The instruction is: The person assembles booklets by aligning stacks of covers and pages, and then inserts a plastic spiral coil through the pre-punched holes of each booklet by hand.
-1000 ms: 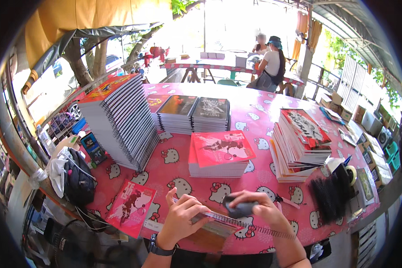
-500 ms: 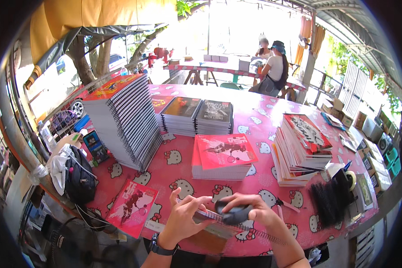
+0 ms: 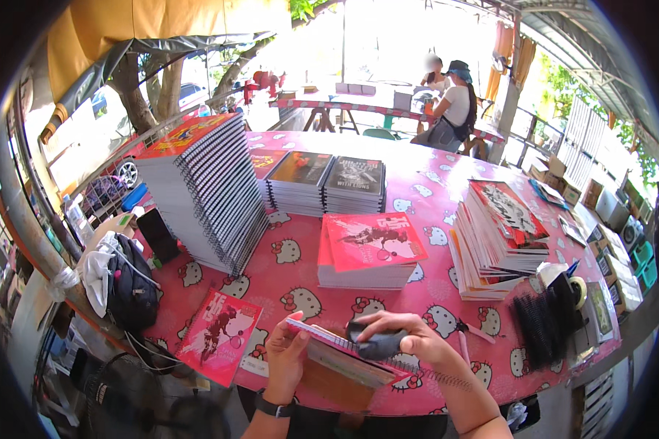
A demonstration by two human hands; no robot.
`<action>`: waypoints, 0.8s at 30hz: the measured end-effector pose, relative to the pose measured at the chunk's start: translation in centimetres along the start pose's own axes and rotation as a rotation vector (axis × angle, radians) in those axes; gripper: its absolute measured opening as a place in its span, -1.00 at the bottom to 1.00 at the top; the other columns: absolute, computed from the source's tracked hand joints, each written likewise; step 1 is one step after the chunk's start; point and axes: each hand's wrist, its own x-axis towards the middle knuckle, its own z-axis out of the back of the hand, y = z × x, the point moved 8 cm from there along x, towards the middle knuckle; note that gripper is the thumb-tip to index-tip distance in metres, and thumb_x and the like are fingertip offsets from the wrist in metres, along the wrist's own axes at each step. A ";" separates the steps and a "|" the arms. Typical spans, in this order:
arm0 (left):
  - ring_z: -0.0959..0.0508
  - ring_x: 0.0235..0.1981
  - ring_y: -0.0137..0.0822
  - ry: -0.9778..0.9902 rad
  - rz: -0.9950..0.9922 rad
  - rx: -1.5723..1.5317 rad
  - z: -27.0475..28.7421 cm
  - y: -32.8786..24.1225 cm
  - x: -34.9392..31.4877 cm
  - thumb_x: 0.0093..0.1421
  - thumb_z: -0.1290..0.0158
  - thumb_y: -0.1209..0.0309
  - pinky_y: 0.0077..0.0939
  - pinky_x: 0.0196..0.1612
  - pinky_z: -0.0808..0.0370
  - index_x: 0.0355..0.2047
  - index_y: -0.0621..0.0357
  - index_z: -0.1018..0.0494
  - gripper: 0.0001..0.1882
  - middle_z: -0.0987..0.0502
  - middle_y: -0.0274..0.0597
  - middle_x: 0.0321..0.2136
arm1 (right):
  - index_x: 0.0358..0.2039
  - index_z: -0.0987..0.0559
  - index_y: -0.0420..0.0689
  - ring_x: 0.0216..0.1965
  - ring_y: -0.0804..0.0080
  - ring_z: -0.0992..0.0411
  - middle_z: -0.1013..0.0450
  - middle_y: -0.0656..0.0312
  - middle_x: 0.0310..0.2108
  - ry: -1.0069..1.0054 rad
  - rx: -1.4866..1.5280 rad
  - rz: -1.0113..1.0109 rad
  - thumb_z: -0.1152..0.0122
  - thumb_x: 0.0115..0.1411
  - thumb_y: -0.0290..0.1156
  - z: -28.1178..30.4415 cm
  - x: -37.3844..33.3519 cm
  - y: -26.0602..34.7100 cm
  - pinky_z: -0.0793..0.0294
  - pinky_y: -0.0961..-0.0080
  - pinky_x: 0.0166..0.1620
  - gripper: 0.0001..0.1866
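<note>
1. Biggest risk I'd flag: the spiral coil (image 3: 447, 379) trails toward five o'clock, across my view of the right wrist; a snag there could pull its loops out of line.
2. My left hand (image 3: 285, 355) pinches only one end of the booklet (image 3: 344, 357), so a slackened thumb could let the pages slip and fan.
3. Too much push from the dark rounded tool (image 3: 377, 344) might bend the coil.
4. A wide right-arm swing could knock the pink-handled pliers (image 3: 479, 334), between four and five.
5. Pose: the hands work at the near edge of the worktop (image 3: 410, 304), the booklet tilted between them at six o'clock.
6. The left sits near half past six; my right hand (image 3: 410, 338), at five, curls over the tool, knuckles up. I can't confirm tool-to-coil contact.
</note>
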 end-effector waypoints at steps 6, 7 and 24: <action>-0.43 -0.22 -0.50 -0.077 -0.049 0.055 -1.8 0.0 -2.0 0.10 -0.12 0.55 -0.61 -0.07 -0.35 0.04 0.26 -0.33 -0.54 -0.45 -0.32 -0.24 | -0.21 -0.58 -0.18 -0.05 0.22 -0.32 -0.44 0.02 -0.16 0.007 -0.191 -0.120 -0.21 0.01 0.02 1.2 -0.5 -0.5 -0.24 0.31 0.03 -0.48; -0.42 -0.20 -0.49 -0.087 -0.086 0.065 -1.6 -0.1 -2.7 0.11 -0.12 0.55 -0.60 -0.06 -0.34 0.07 0.25 -0.31 -0.51 -0.43 -0.31 -0.22 | -0.22 -0.58 -0.16 -0.05 0.22 -0.33 -0.44 0.02 -0.16 0.075 0.129 -0.011 -0.23 0.02 -0.04 0.0 -0.8 0.6 -0.29 0.32 -0.01 -0.53; -0.34 -0.30 -0.62 -0.023 -0.068 0.125 -1.9 -0.8 -1.9 0.20 0.01 0.56 -0.75 -0.25 -0.24 -0.03 0.28 -0.43 -0.70 -0.40 -0.40 -0.27 | -0.17 -0.55 -0.17 -0.07 0.24 -0.33 -0.45 0.10 -0.21 0.074 -0.338 -0.188 -0.14 0.08 0.04 0.1 0.6 -2.3 -0.30 0.37 -0.03 -0.48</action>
